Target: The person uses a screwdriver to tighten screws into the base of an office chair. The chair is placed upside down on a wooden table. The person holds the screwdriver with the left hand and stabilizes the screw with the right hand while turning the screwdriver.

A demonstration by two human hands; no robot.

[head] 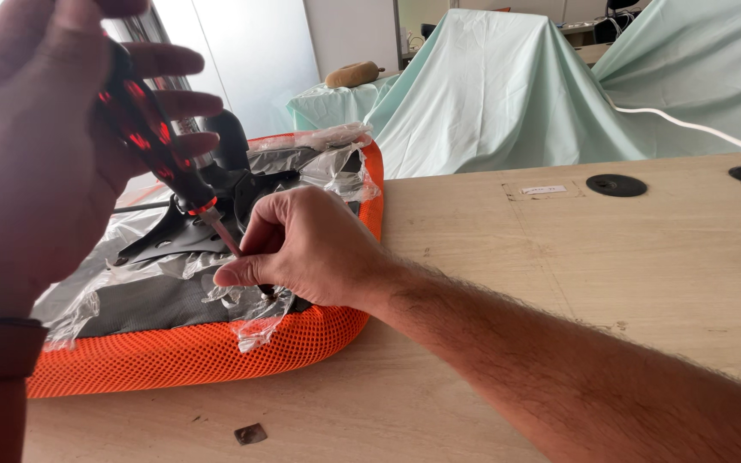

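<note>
While the left hand (40,146) grips the red-and-black handled screwdriver (160,154), its metal shaft angles down to the underside of the orange mesh chair seat (216,343), lying upside down on the wooden table (628,274). The right hand (306,249) pinches closed at the shaft tip, beside torn clear plastic wrap (255,313).

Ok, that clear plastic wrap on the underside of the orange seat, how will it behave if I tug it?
The plastic wrap looks thin and crinkled, so probably floppy and very light. Its ragged edges by the right hand suggest it tears easily.
</note>
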